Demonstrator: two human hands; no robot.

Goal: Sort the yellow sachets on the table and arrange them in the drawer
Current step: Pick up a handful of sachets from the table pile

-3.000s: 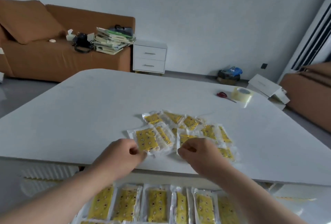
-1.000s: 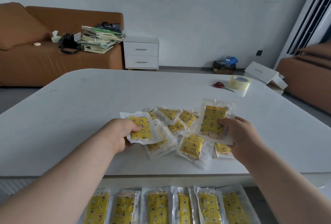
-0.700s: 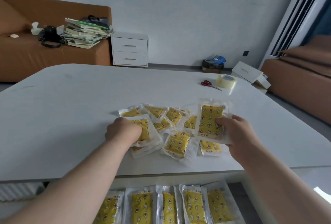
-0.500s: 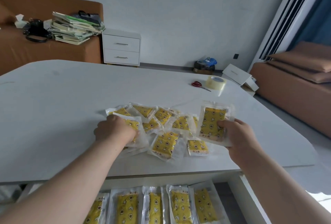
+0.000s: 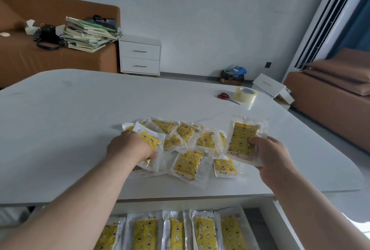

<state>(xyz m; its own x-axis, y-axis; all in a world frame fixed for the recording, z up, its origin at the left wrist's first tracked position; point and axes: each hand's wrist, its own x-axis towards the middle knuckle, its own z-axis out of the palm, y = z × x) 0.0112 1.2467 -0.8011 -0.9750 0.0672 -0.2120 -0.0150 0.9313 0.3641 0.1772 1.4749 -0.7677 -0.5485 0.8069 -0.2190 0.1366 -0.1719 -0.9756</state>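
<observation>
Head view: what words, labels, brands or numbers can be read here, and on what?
Nothing reads clearly.
Held sachet in the right hand: short dark print near its lower edge, blurred; barcode-like strip at its top right corner, too small.
Loose sachets on the table: same print, blurred.
Stored sachets in the drawer: print at their upper ends, blurred.
Stack of books: too small.

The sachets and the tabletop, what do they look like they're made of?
Sachets: likely thin clear plastic film, glossy; glare and wrinkles show on the transparent borders round the yellow printed insides. Tabletop: smooth white, satin finish, perhaps laminate or stone; it faintly reflects the tape roll.
</observation>
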